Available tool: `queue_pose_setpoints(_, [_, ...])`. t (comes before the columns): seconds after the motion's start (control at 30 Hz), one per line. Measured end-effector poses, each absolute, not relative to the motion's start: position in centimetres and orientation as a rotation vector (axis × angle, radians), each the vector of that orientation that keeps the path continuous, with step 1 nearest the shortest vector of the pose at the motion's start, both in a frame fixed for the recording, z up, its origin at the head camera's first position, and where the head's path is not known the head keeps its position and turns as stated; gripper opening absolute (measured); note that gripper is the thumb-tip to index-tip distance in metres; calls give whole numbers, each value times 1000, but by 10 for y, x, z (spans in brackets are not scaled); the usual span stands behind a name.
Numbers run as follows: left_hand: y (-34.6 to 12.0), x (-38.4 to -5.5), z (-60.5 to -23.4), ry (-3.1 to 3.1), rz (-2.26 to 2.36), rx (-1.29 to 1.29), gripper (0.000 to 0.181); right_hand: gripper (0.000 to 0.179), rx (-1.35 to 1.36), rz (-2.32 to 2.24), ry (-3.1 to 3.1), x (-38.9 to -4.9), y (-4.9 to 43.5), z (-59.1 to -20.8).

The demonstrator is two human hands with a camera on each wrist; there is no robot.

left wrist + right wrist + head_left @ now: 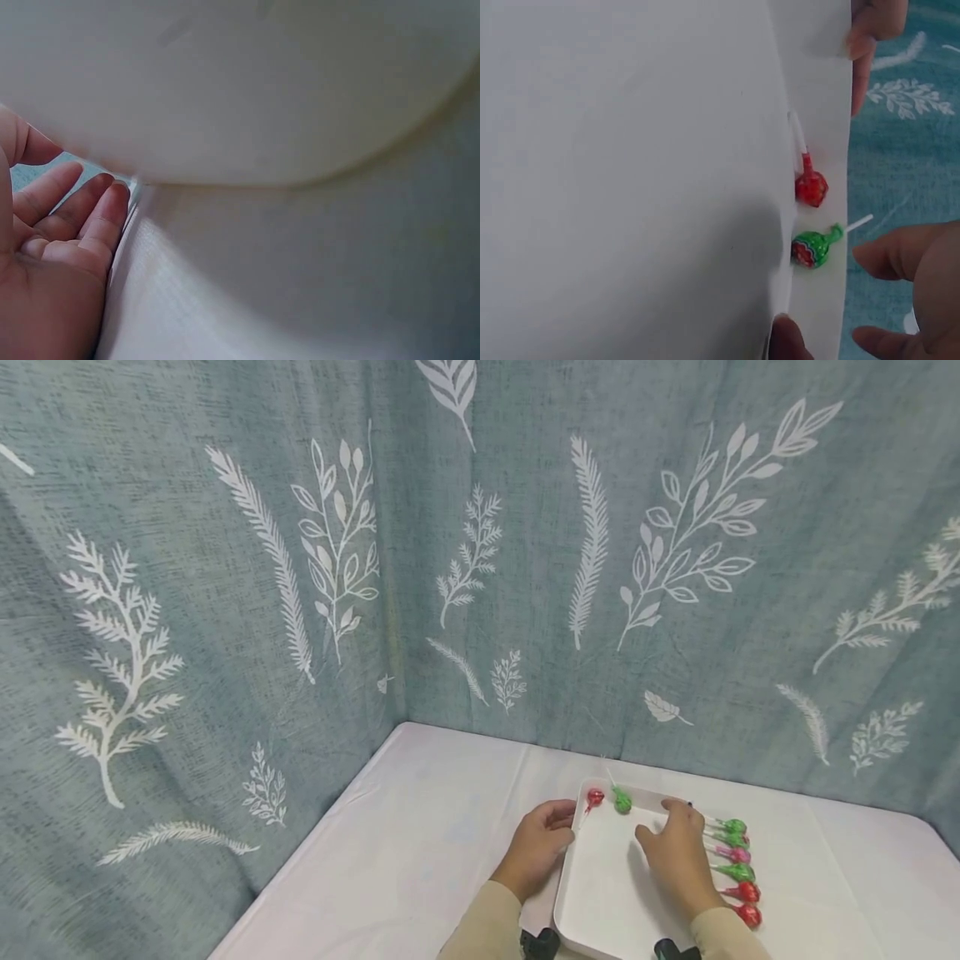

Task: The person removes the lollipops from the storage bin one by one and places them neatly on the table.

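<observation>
Against the left side of a white tray point(600, 893) rests my left hand point(536, 850), its fingers loosely bent; the left wrist view shows fingertips at the tray's edge. My right hand point(678, 860) hovers over the right part of the tray, thumb and fingers spread apart with nothing visible between them. Inside the tray, near its far wall, lie a red lollipop point(595, 797) and a green lollipop point(622, 802). The green one's stick leans over the far rim. Both lollipops also show in the right wrist view, the red lollipop point(811, 187) beside the green lollipop point(810, 249).
Right of the tray several wrapped lollipops lie in a row: green ones point(737, 873), a pink one point(735, 855) and red ones point(742, 893). A white cloth point(435, 810) covers the table. Patterned blue-green curtains point(517, 568) hang behind and at the left.
</observation>
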State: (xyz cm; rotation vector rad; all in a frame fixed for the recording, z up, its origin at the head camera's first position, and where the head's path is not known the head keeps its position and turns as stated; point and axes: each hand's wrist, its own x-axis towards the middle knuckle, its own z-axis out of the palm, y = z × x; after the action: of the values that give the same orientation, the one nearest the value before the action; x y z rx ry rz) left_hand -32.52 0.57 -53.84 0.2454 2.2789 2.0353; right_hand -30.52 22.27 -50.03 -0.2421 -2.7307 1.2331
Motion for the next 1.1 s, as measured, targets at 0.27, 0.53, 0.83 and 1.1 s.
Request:
queue_pose_setpoints(0.27, [7,-325,-539,2268,2051,258,48,67,-246,1207,-2747,-302,224,-501])
queue_pose_setpoints(0.53, [7,-327,-539,2308,2020,250,47,64,-117,1007,-2864,-308,224,-505])
queue_pose_setpoints(0.83, [5,-325,-541,2296,2021,227,47,50,-189,1108,-2827,-304,222,-506])
queue_pose_setpoints(1.1, [6,-325,-538,2286,2043,266,49,60,-221,1078,-2828,-306,222,-502])
